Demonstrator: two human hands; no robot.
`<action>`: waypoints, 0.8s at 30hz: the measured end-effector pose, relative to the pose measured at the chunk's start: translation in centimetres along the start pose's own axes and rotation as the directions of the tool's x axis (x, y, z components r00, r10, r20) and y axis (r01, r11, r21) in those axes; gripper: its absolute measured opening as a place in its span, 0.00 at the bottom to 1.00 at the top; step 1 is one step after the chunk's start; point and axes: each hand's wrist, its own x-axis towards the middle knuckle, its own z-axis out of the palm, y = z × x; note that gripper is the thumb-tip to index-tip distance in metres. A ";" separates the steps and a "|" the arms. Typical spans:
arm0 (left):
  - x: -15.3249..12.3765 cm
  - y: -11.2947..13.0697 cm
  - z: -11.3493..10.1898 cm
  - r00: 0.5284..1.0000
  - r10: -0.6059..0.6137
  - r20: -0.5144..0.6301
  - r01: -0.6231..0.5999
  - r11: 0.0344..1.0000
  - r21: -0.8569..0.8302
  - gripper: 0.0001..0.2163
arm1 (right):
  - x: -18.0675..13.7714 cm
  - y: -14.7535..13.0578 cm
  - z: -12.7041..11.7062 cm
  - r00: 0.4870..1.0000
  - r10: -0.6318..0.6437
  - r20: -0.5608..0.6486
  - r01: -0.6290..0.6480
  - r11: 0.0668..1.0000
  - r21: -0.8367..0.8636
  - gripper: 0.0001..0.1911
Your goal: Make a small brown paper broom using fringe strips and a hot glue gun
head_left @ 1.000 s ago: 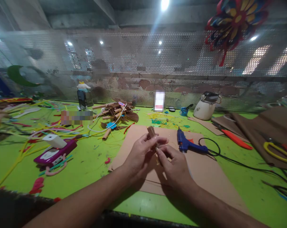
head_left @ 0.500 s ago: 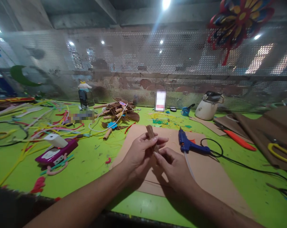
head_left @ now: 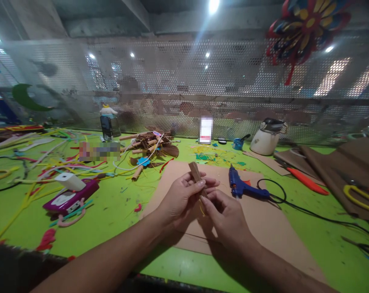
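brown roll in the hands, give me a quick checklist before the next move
1. Brown roll gripped by the left hand: ok, fingers wrap its middle and the top end sticks out.
2. Right hand on the roll's lower end: fingertips touch it, but a firm pinch: cannot tell.
3. Blue glue gun close by: ok, it lies on the cardboard sheet just right of the hands.
4. Glue gun cord away from the hands: ok, it loops off to the right.
5. Both hands over the cardboard sheet, not the green table: ok.
6. Glue on the roll: cannot tell.
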 end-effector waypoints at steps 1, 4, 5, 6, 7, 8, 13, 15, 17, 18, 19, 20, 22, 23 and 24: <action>0.1 -0.1 0.0 1.000 0.006 -0.014 -0.006 1.000 0.005 0.08 | 0.0 0.1 0.1 1.000 0.000 0.002 0.000 1.000 0.002 0.14; 0.3 -0.3 0.0 0.998 0.012 -0.064 -0.012 1.000 0.002 0.09 | -0.2 0.3 0.3 1.000 -0.001 0.031 0.001 1.000 0.006 0.13; 0.3 -0.4 -0.1 0.997 0.012 -0.081 -0.012 1.000 0.002 0.10 | -0.2 0.3 0.4 0.999 0.001 0.041 -0.001 1.000 0.003 0.13; 0.4 -0.4 0.0 0.995 0.012 -0.096 -0.012 1.000 0.004 0.10 | -0.2 0.4 0.5 0.999 0.006 0.047 -0.006 1.000 0.001 0.14; 0.4 -0.4 0.0 0.994 0.014 -0.111 -0.013 1.000 0.004 0.11 | -0.1 0.4 0.5 0.999 0.014 0.049 -0.014 1.000 0.000 0.14; 0.5 -0.3 0.0 0.992 0.011 -0.122 -0.011 1.000 0.000 0.11 | -0.1 0.4 0.6 0.999 0.025 0.046 -0.026 1.000 0.003 0.14; 0.7 0.1 -0.3 0.995 -0.036 -0.097 0.030 0.998 -0.060 0.10 | 0.1 0.3 0.5 0.996 0.072 0.054 -0.074 0.997 0.039 0.16; 0.5 0.4 -0.3 0.997 -0.050 -0.055 0.043 0.993 -0.112 0.09 | 0.2 0.3 0.5 0.996 0.068 0.058 -0.070 0.997 0.039 0.17; 0.2 0.7 -0.3 0.998 -0.057 0.005 0.057 0.982 -0.182 0.10 | 0.3 0.3 0.4 0.998 0.056 0.037 -0.057 0.998 0.034 0.17; 0.1 0.8 -0.3 0.998 -0.054 0.039 0.061 0.976 -0.210 0.10 | 0.3 0.3 0.4 0.999 0.049 0.018 -0.049 0.998 0.033 0.17; 0.0 0.8 -0.3 0.996 -0.048 0.069 0.063 0.972 -0.228 0.11 | 0.3 0.4 0.4 0.999 0.041 0.003 -0.041 0.999 0.031 0.17; 0.0 0.9 -0.4 0.995 -0.040 0.090 0.061 0.971 -0.232 0.11 | 0.3 0.4 0.4 0.999 0.032 -0.006 -0.032 0.999 0.027 0.17; 0.2 0.8 -0.5 0.996 -0.020 0.091 0.038 0.978 -0.207 0.11 | 0.2 0.6 0.3 1.000 0.013 -0.011 -0.013 1.000 -0.007 0.16; 0.4 0.8 -0.5 0.998 -0.004 0.068 0.016 0.983 -0.184 0.11 | 0.1 0.6 0.3 1.000 -0.002 -0.013 0.001 0.999 -0.041 0.15; 0.6 0.7 -0.6 0.999 0.019 0.036 -0.014 0.988 -0.155 0.10 | 0.0 0.7 0.3 1.000 -0.022 -0.012 0.021 0.996 -0.086 0.15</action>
